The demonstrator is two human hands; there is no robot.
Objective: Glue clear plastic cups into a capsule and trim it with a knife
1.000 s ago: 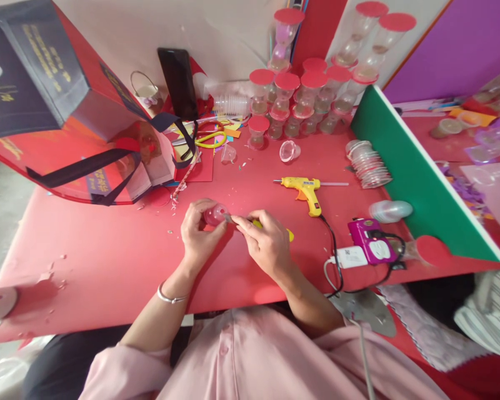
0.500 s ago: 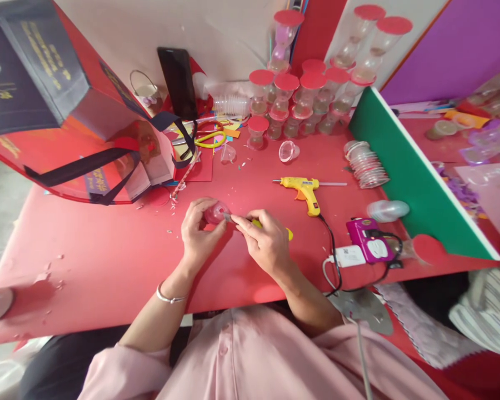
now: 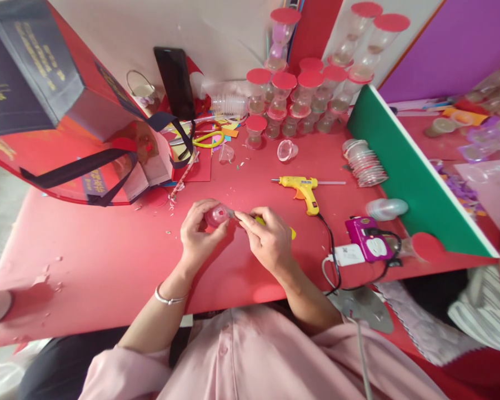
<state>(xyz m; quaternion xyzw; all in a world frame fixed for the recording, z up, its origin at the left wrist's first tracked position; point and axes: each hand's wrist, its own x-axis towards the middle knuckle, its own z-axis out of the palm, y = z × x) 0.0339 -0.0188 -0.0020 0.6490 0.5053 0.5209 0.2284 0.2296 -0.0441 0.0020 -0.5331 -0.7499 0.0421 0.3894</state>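
My left hand (image 3: 199, 234) grips a small clear plastic cup (image 3: 216, 214) just above the red table (image 3: 108, 261). My right hand (image 3: 269, 241) holds a yellow-handled cutter (image 3: 289, 232), its metal tip pressed against the cup's right side. Both hands meet near the middle of the table, close to the front edge.
A yellow glue gun (image 3: 304, 188) lies behind my right hand, its cord running to a white power strip (image 3: 348, 254) beside a purple device (image 3: 369, 239). Several red-lidded clear containers (image 3: 300, 94), scissors (image 3: 206, 136), a phone (image 3: 175, 83), a red bag (image 3: 66, 122) and a green divider (image 3: 412, 172) stand around. Another person's striped sleeve (image 3: 483, 316) is at right.
The hands stay together on the cup; the right hand's fingers have shifted slightly along the cutter. The view has drifted a little.
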